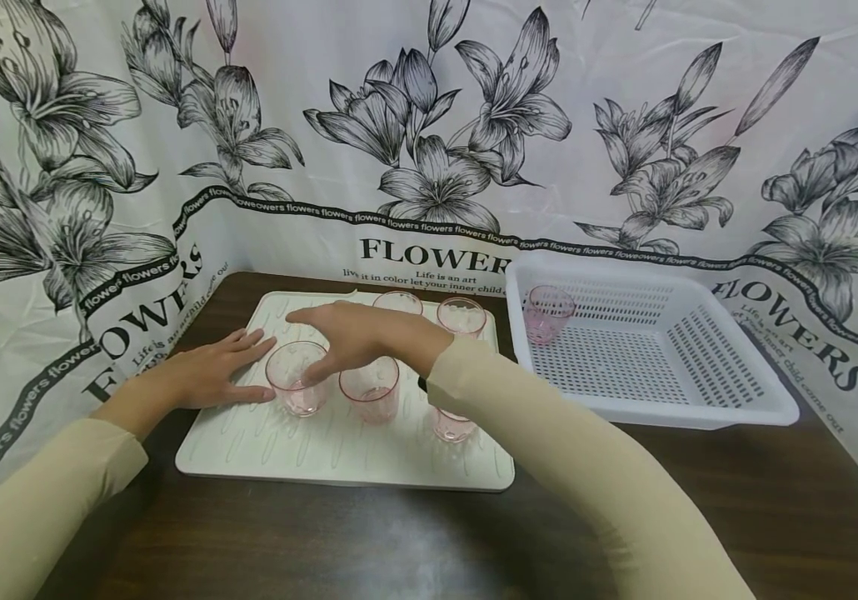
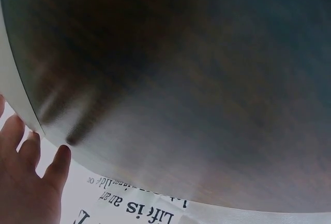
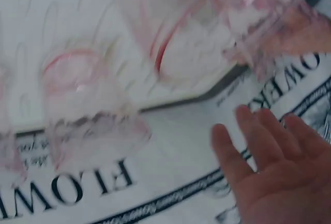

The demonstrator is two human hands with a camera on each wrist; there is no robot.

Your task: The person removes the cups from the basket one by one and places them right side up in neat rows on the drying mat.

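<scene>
On the dark table lies a white ridged drying mat (image 1: 286,458) with several pink-tinted clear drinking glasses on it. My left hand (image 1: 200,375) rests at the mat's left edge, fingers spread and straight, fingertips close beside the leftmost glass (image 1: 296,392). Above that same glass reaches my right hand (image 1: 354,333), its fingers extended and thumb pointing down near the rim; whether the thumb touches is unclear. Another glass (image 1: 372,398) stands below the right wrist. The right wrist view shows the spread right fingers (image 3: 253,131) with nothing between them.
At the right stands a white perforated plastic basket (image 1: 669,408) with one pink glass (image 1: 549,317) in its left corner. Two glasses stand at the mat's back, including one at right (image 1: 462,315). A front-right glass (image 1: 453,429) is partly behind the right sleeve. Flower-printed cloth (image 1: 286,242) hangs behind.
</scene>
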